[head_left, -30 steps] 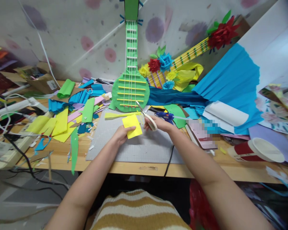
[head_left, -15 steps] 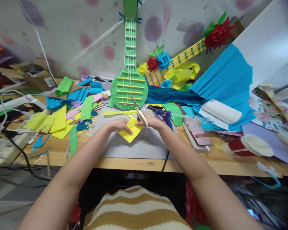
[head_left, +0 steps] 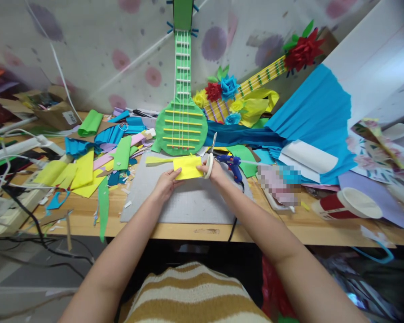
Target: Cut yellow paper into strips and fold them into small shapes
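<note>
My left hand [head_left: 164, 183] pinches the lower left corner of a small yellow paper piece [head_left: 187, 167] held just above a grey cutting mat [head_left: 188, 202]. My right hand [head_left: 211, 170] grips white-handled scissors [head_left: 210, 154] whose blades point up and away, and its fingertips also touch the paper's right edge. Behind the hands a green paper guitar [head_left: 182, 121] leans against the wall.
Coloured paper scraps [head_left: 84, 166] cover the left of the wooden desk [head_left: 323, 231]. A blue glue gun [head_left: 231, 163] lies right of my hand, with a red paper cup [head_left: 348, 206] on its side farther right. Blue pleated paper [head_left: 319, 116], a flowered yellow guitar [head_left: 245, 89] and cables [head_left: 16, 188] crowd the rest.
The yellow piece has been turned from a diamond tilt to lie level and moved slightly away from me. The scissors swung from leaning left to pointing nearly straight up.
</note>
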Motion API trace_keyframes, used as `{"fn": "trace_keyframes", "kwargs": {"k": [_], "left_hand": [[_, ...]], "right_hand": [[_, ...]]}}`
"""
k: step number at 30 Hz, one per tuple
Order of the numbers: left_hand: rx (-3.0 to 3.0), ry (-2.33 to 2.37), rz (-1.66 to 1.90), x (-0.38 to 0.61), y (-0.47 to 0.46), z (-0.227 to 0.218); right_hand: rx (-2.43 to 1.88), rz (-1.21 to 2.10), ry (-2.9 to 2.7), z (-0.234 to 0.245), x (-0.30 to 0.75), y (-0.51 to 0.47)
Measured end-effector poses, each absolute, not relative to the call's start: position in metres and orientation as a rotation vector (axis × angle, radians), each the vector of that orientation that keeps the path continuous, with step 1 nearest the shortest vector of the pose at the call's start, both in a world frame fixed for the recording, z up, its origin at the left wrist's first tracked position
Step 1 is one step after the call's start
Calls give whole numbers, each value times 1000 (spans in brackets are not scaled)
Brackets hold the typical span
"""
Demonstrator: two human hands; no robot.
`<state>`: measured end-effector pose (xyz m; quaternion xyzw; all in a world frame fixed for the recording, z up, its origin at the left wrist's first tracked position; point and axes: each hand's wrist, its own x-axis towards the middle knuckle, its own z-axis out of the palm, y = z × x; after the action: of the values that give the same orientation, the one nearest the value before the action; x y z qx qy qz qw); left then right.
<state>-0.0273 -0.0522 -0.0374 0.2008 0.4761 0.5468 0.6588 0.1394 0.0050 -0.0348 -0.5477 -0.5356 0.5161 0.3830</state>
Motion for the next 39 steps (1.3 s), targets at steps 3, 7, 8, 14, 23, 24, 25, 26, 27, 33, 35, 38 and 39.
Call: {"fn": "trace_keyframes", "kwargs": {"k": [3, 7, 8, 14, 23, 24, 25, 26, 27, 33, 35, 38, 39], "left_hand": [[326, 1063, 1351, -7, -52, -42], [215, 1107, 1472, 8, -50, -41], [219, 1128, 1482, 8, -49, -40], [422, 1186, 1435, -8, -51, -41], [330, 1008, 1451, -15, -48, -44], [287, 976, 1472, -13, -46, -44], [252, 951, 1493, -10, -43, -44], [220, 933, 1515, -8, -41, -44], [195, 919, 1535, -5, -39, -43], [121, 952, 1576, 3, -31, -36], [123, 987, 1572, 1, -31, -33], [143, 1042, 1585, -5, -32, -31], [148, 1059, 1589, -8, -33, -32]], "right_hand": [[-1328, 1370, -1154, -36, 130, -3], [-1291, 1380, -1027, -37, 121, -9], [-1276, 1392, -1031, -38, 121, -9], [-1186, 1430, -1185, -36, 128, -1], [-1101, 1407, -976, -39, 111, 0], [-1079, 1413, -940, -40, 108, -1], [-1057, 1418, -912, -40, 105, -1], [-1039, 1422, -892, -40, 102, -1], [-1028, 1420, -878, -39, 100, -1], [-1053, 1357, -846, -38, 89, 0], [-1069, 1362, -868, -39, 89, 1], [-1110, 1398, -1046, -40, 98, 2], [-1140, 1402, -1128, -40, 103, 2]]}}
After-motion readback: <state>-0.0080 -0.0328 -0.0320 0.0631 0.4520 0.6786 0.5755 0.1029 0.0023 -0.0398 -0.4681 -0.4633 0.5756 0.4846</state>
